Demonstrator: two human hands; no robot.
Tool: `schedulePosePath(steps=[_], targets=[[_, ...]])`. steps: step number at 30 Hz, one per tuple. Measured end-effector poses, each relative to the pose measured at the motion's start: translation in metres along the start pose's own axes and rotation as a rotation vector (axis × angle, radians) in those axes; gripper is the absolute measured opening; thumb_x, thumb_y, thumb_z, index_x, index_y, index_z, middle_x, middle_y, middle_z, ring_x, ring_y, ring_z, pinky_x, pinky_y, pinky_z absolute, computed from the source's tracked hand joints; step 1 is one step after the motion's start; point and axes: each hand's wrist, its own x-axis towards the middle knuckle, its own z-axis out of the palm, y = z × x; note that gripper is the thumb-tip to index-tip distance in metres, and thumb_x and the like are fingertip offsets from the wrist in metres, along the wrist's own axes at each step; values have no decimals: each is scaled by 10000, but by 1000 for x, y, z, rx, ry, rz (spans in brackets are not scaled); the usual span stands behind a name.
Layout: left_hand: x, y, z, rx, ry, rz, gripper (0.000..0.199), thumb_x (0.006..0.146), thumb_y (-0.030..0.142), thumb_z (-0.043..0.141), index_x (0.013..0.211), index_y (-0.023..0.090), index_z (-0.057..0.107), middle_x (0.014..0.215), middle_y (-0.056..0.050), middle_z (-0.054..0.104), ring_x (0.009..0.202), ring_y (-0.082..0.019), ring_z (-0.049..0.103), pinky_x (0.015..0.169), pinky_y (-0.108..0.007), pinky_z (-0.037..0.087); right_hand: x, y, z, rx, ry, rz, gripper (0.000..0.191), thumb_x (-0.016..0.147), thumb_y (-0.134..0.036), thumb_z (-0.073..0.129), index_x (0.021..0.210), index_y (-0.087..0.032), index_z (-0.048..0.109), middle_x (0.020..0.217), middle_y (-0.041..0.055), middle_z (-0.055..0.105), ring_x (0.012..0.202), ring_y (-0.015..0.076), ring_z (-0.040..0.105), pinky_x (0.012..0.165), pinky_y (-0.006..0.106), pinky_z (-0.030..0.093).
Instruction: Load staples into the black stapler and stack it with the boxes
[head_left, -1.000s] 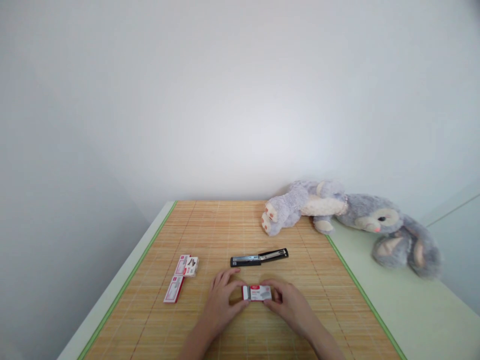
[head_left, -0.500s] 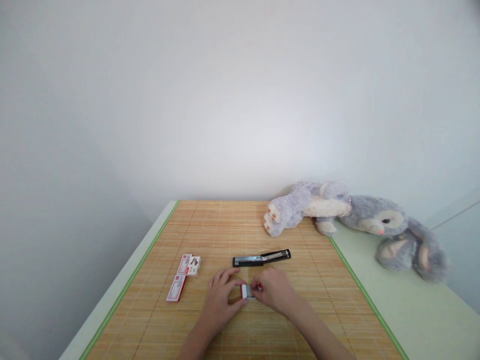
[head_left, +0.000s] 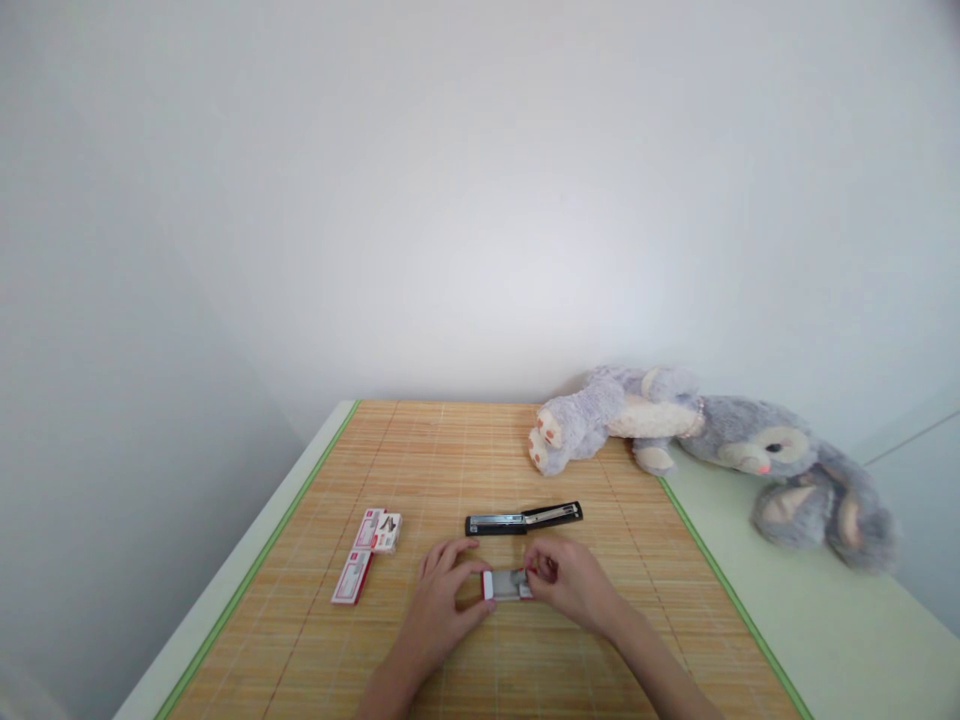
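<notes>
A small red-and-white staple box (head_left: pixel 487 585) lies open on the mat, with rows of grey staples (head_left: pixel 504 584) showing inside. My left hand (head_left: pixel 442 600) grips the box's left end between thumb and index finger, the other fingers spread on the mat. At the box's right end, my right hand (head_left: pixel 566 580) is closed in a pinch; a darker grey piece at its fingertips looks like a strip of staples, partly hidden by the fingers. Just beyond both hands lies a black stapler (head_left: pixel 499 524), its top swung open and its metal channel exposed.
Left of my hands, two flat pink-and-white boxes (head_left: pixel 351 577) lie end to end, with a smaller staple box (head_left: pixel 387 533) against them. A grey plush rabbit (head_left: pixel 652 415) lies along the back right. The bamboo mat (head_left: pixel 420 460) has green edging on a pale table (head_left: pixel 810 600).
My right hand has shifted right along the box, uncovering more of the grey staples and the box's right end. My left hand stays in place on the left end.
</notes>
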Motion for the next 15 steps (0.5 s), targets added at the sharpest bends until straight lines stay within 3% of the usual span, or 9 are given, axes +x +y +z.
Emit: schedulePosePath(steps=[6, 9, 12, 15], targets=[[2, -1, 0, -5, -39, -11, 351, 821, 438, 781, 1159, 362, 725, 1193, -37, 665, 1180, -283, 549, 1033, -441, 406, -16, 27, 4, 81, 41, 21, 138, 864, -266, 624, 898, -234, 754, 742, -15, 658, 697, 151, 586, 649, 246, 389], [2, 0, -1, -4, -64, -23, 360, 826, 440, 774, 1174, 371, 716, 1061, -16, 693, 1084, -268, 574, 994, -430, 401, -23, 36, 1, 136, 53, 43, 200, 896, -313, 607, 1003, -243, 761, 738, -15, 656, 684, 158, 592, 652, 259, 403], [1, 0, -1, -22, -76, -29, 393, 815, 403, 787, 1199, 379, 703, 1005, 7, 710, 1044, -255, 588, 1004, -428, 380, -30, 39, -5, 164, 34, 83, 301, 904, -370, 615, 1153, -245, 730, 751, -14, 667, 672, 164, 603, 647, 266, 415], [2, 2, 4, -43, -66, -32, 434, 792, 378, 808, 1212, 380, 697, 1035, 16, 722, 1062, -252, 595, 1043, -439, 349, -35, 32, -8, 130, -18, 62, 354, 825, -357, 714, 1167, -268, 729, 842, -3, 703, 748, 178, 630, 686, 266, 428]])
